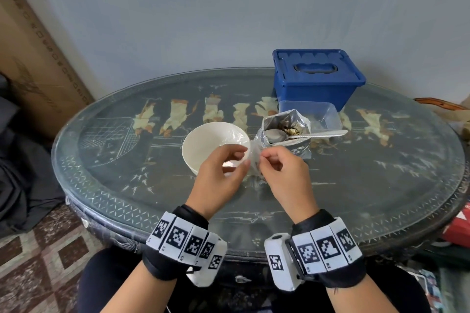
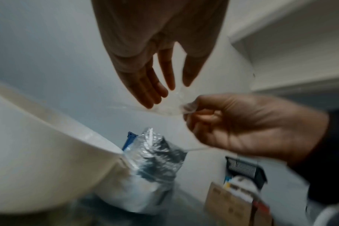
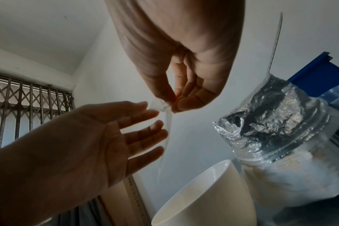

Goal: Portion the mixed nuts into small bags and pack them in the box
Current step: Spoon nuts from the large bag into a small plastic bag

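Note:
A small clear bag [image 1: 254,163] hangs between my hands above the bowl's right rim. My right hand [image 1: 263,160] pinches its crumpled top, seen closely in the right wrist view [image 3: 173,105] and the left wrist view [image 2: 186,110]. My left hand [image 1: 241,160] is beside the bag with fingers straight and spread [image 3: 155,122], gripping nothing. The white bowl [image 1: 203,145] stands just beyond my hands. To its right an open foil pouch of mixed nuts [image 1: 301,152] stands upright with a metal spoon [image 1: 320,134] resting in it. The blue box [image 1: 318,84], lid on, is at the back right.
A clear plastic container [image 1: 328,114] stands between the pouch and the blue box. The oval glass-topped table [image 1: 127,160] has its curved edge near my wrists. Cardboard [image 1: 38,58] leans at the left, and a red item [image 1: 457,226] lies low at the right.

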